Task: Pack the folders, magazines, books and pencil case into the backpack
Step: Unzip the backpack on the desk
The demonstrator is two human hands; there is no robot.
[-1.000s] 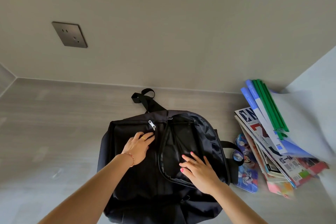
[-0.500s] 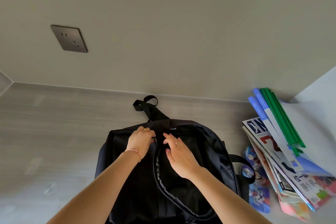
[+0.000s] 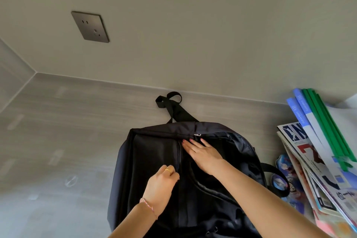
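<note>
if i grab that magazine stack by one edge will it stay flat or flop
The magazines would probably droop: thin glossy covers, no stiff backing. They're fanned unevenly, so some may slide apart. The green folders lying on top could slip off.

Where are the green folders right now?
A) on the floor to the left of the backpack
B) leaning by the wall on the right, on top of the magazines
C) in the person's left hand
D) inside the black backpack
B: the green folders lean in the right-hand corner, over the magazines, outside the backpack; the left hand and right hand touch only the backpack.
</note>
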